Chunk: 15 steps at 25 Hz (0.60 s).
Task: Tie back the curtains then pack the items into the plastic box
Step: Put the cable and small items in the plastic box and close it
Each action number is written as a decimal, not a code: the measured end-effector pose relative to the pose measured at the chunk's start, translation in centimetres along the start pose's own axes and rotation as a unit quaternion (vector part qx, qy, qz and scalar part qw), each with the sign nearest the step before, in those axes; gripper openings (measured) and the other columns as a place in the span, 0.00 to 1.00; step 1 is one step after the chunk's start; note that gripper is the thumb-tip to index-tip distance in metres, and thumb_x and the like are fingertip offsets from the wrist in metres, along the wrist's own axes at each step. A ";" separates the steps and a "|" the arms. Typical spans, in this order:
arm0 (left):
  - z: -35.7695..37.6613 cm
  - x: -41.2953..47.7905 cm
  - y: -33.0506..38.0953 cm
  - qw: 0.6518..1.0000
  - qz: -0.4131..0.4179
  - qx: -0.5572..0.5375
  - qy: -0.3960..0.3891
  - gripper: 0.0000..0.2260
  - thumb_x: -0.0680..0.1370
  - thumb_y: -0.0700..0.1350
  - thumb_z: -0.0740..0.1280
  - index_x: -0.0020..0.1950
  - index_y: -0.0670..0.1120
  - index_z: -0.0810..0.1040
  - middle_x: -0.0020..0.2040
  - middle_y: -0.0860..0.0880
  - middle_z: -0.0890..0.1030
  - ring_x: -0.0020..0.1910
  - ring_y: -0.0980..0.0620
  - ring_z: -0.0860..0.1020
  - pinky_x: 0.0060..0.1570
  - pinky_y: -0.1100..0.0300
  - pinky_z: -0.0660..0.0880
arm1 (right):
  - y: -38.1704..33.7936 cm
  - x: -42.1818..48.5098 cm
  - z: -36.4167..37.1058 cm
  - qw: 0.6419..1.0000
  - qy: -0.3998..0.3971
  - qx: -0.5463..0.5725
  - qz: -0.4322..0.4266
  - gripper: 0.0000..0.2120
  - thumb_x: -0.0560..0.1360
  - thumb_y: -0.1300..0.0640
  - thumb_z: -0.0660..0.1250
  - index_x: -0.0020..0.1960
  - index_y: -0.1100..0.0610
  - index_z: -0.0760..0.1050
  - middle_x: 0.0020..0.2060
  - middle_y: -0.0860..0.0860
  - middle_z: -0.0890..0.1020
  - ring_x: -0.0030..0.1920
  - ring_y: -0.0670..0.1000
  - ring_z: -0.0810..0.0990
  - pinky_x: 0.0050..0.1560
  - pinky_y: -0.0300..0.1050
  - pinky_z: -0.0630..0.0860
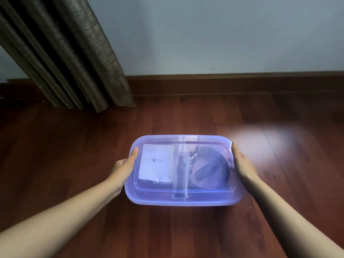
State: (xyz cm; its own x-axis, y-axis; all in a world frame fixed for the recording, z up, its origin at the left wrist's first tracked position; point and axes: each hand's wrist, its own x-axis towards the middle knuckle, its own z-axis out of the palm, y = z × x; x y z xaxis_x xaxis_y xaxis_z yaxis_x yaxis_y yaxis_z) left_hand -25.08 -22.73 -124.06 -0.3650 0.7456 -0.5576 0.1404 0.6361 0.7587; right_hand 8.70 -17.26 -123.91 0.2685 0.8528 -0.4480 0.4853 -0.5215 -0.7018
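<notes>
A plastic box (184, 199) sits on a dark wooden floor (74, 146), near the middle of the view, with its long side running left to right. A translucent purple lid (167, 139) covers it.

Some contents show blurrily through the lid:
- A white packet (156, 162) printed "G2000" lies flat in the left half.
- A dark coiled thing (210, 170) fills the right half, too hazy to name.
- A pale, clear strip (181, 164) runs from far to near between the two.

The person's bare arms reach in from the near corners, and the hands hold the box at its two short ends.
- The left hand (123, 165) is at the left end. Its thumb (134, 152) lies on top of the lid's rim, and the fingers drop out of sight down the side of the box, so the end is pinched between them.
- The right hand (242, 164) grips the right end in the same way. Its thumb (235, 148) lies along the lid's edge, and the fingers are hidden below the rim.

At the far left a dark brown curtain (65, 53) hangs in gathered folds, slanting down to the right, with its hem at the floor. It is well apart from the box. Behind it stands a pale blue-grey wall (223, 34) with a brown skirting board (223, 82) along its foot. A soft patch of light (260, 138) lies on the floor just beyond the right end of the box.
</notes>
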 end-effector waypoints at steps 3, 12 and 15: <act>0.4 -1.7 -1.2 0.999 -0.027 -0.043 -0.009 0.37 0.63 0.73 0.65 0.49 0.39 0.78 0.45 0.45 0.84 0.44 0.44 0.83 0.45 0.51 0.78 | 1.0 -2.2 0.4 0.999 0.013 0.021 0.023 0.42 0.62 0.20 0.48 0.62 0.48 0.71 0.61 0.55 0.77 0.61 0.59 0.74 0.56 0.51 0.68; 1.5 -2.7 -2.4 0.993 0.017 0.047 0.108 0.27 0.66 0.67 0.69 0.43 0.43 0.79 0.38 0.47 0.81 0.39 0.47 0.80 0.37 0.56 0.74 | 3.2 -4.4 1.7 0.996 0.082 0.033 -0.001 0.26 0.62 0.26 0.61 0.44 0.47 0.74 0.38 0.40 0.79 0.46 0.56 0.77 0.56 0.55 0.73; 1.5 -2.7 -2.1 0.992 0.019 0.065 0.110 0.24 0.66 0.66 0.69 0.34 0.44 0.76 0.31 0.49 0.78 0.33 0.49 0.77 0.30 0.59 0.69 | 3.1 -4.7 1.5 0.995 0.092 0.029 0.011 0.26 0.60 0.25 0.59 0.40 0.47 0.73 0.35 0.37 0.76 0.44 0.56 0.74 0.53 0.52 0.70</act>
State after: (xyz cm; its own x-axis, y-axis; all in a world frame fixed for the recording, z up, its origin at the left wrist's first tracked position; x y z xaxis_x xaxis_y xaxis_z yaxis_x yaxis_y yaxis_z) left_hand -23.01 -25.74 -124.64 -0.5477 0.7172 -0.4308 0.2696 0.6387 0.7206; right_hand 7.67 -22.94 -124.80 0.4286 0.8290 -0.3593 0.4304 -0.5370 -0.7255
